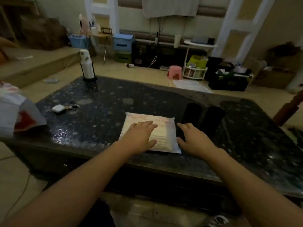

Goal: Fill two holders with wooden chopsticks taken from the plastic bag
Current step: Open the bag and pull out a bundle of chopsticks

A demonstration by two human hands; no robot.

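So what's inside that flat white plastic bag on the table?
Through the flat white plastic bag pale thin sticks show in rows, probably chopsticks. The left hand rests flat on top, covering part of it.

**Hidden, cropped and blurred**

The left hand (141, 136) covers the near-left part of the plastic bag (162, 128); the bag's red print is too blurred to read, and single chopsticks inside cannot be told apart. At three o'clock from the bag, two dark holders (203, 117) melt into the dark tabletop (98, 112), their openings indistinct. The tabletop's right side is cut off by the frame's edge.
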